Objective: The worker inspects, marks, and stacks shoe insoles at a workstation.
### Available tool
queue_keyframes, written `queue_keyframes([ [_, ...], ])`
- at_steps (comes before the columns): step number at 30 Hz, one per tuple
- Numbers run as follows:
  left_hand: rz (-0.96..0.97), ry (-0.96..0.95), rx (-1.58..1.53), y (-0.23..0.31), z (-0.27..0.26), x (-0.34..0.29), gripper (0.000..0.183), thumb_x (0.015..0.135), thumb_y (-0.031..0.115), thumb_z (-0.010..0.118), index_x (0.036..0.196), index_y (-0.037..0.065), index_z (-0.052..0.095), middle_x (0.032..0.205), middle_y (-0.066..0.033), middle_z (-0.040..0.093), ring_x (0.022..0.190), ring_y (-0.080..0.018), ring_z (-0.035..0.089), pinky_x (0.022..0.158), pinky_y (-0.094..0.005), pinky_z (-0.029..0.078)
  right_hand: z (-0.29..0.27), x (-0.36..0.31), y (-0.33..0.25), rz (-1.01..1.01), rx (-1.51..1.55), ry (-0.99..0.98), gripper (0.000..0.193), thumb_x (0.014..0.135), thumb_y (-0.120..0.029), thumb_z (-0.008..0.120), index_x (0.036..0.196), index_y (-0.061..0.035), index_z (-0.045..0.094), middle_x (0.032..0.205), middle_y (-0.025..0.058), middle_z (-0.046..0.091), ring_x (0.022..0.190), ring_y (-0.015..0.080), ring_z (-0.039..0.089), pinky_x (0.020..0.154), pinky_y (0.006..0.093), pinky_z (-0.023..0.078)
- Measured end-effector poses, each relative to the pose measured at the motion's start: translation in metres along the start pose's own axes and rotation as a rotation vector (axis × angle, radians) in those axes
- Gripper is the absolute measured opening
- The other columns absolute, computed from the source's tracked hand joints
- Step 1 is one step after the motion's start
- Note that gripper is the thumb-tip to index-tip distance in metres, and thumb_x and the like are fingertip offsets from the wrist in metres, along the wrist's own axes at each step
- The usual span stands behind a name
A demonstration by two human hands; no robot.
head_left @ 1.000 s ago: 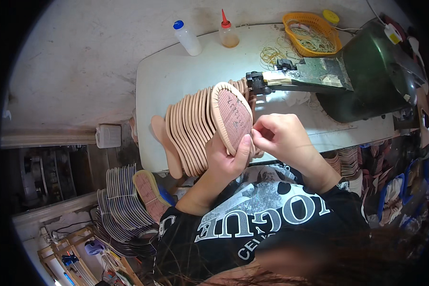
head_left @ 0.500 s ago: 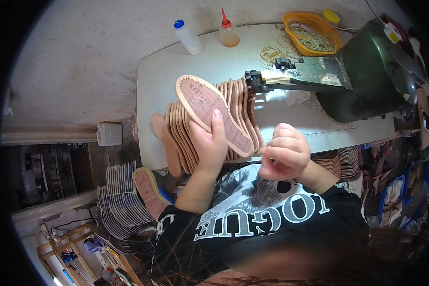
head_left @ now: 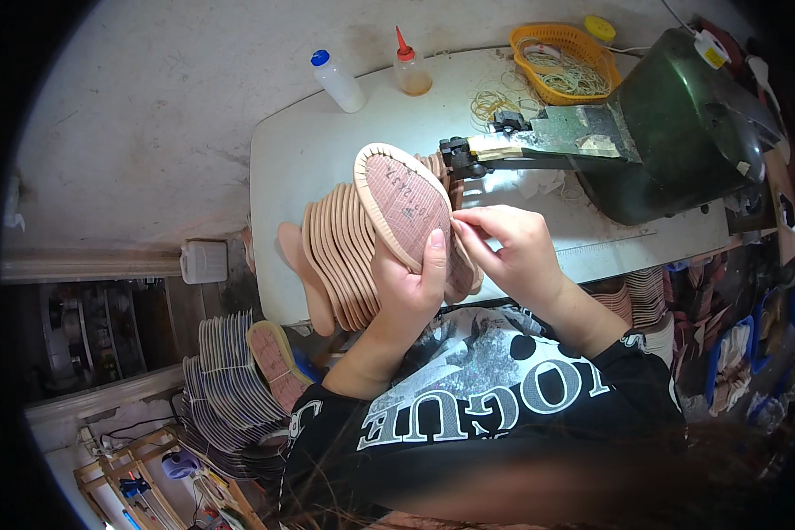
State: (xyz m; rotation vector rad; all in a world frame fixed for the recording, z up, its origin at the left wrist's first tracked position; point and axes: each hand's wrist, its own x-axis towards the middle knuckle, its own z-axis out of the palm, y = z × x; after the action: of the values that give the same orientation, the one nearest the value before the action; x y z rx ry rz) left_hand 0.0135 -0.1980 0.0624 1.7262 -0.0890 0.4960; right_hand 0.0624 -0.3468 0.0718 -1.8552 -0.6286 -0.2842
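Note:
A shoe insole [head_left: 402, 199] with a brownish-red woven face, handwritten marks and a pale, pleated folded rim is held up over the table. My left hand [head_left: 406, 287] is closed around its left edge, thumb lying on the face. My right hand [head_left: 514, 246] pinches the insole's right edge near its middle with thumb and fingertips. Below and to the left, a row of similar tan insoles [head_left: 340, 256] stands on edge, packed together. The insole and my hands hide part of that row.
On the white table [head_left: 291, 159] stand a blue-capped bottle [head_left: 338, 86], a red-tipped glue bottle [head_left: 412, 75] and a yellow basket [head_left: 614, 84] of rubber bands. A green machine [head_left: 671, 132] reaches in from the right. Bundled insoles [head_left: 225, 371] stand lower left.
My right hand has moved up and left from beside the heel end and now grips the insole's edge. The insole has turned more upright and shifted slightly right with my left hand.

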Motion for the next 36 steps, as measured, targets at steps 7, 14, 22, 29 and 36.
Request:
queue_keyframes([
  [7, 0.06, 0.102, 0.069, 0.0, 0.005, 0.002, 0.03, 0.09, 0.008, 0.06, 0.115, -0.006, 0.052, 0.096, -0.0156, 0.067, 0.086, -0.0209, 0.067, 0.077, -0.0313, 0.052, -0.007, 0.01, -0.006, 0.04, -0.088, -0.166, 0.01, 0.082, -0.013, 0.065, 0.079, -0.0026, 0.066, 0.067, 0.0135, 0.063, 0.062, 0.0305, 0.062, 0.058, 0.0383, 0.051],
  [14, 0.087, 0.035, 0.113, 0.004, 0.001, 0.003, 0.03, 0.089, 0.009, 0.062, 0.114, -0.006, 0.053, 0.09, -0.0154, 0.069, 0.08, -0.0227, 0.07, 0.071, -0.032, 0.054, -0.006, 0.013, -0.005, -0.09, -0.224, -0.201, 0.011, 0.079, -0.012, 0.065, 0.074, -0.003, 0.061, 0.064, 0.0128, 0.06, 0.06, 0.0313, 0.062, 0.058, 0.0392, 0.051],
  [22, 0.075, 0.09, 0.168, 0.004, 0.001, 0.002, 0.037, 0.089, 0.01, 0.061, 0.118, -0.007, 0.046, 0.098, -0.0167, 0.064, 0.088, -0.0234, 0.066, 0.078, -0.0327, 0.051, 0.01, 0.01, -0.002, -0.07, -0.137, -0.07, 0.013, 0.075, -0.009, 0.067, 0.068, -0.0026, 0.058, 0.059, 0.0101, 0.058, 0.051, 0.0225, 0.059, 0.052, 0.0335, 0.05],
  [29, -0.052, 0.124, -0.048, 0.002, 0.001, -0.002, 0.049, 0.093, 0.009, 0.056, 0.132, -0.008, 0.031, 0.123, -0.0171, 0.049, 0.111, -0.0194, 0.052, 0.097, -0.0314, 0.042, 0.022, 0.0, 0.014, 0.516, 0.771, -0.052, 0.007, 0.084, -0.003, 0.064, 0.08, 0.0013, 0.062, 0.071, 0.0006, 0.062, 0.061, 0.0059, 0.056, 0.056, 0.02, 0.046],
  [36, -0.1, 0.154, -0.046, 0.002, -0.005, 0.004, 0.05, 0.093, 0.008, 0.056, 0.133, -0.008, 0.03, 0.122, -0.017, 0.049, 0.11, -0.0195, 0.053, 0.096, -0.0316, 0.043, 0.022, -0.001, 0.011, 0.538, 0.844, -0.077, 0.006, 0.085, -0.003, 0.065, 0.086, 0.0032, 0.065, 0.079, 0.0041, 0.065, 0.066, 0.007, 0.058, 0.061, 0.0211, 0.047],
])
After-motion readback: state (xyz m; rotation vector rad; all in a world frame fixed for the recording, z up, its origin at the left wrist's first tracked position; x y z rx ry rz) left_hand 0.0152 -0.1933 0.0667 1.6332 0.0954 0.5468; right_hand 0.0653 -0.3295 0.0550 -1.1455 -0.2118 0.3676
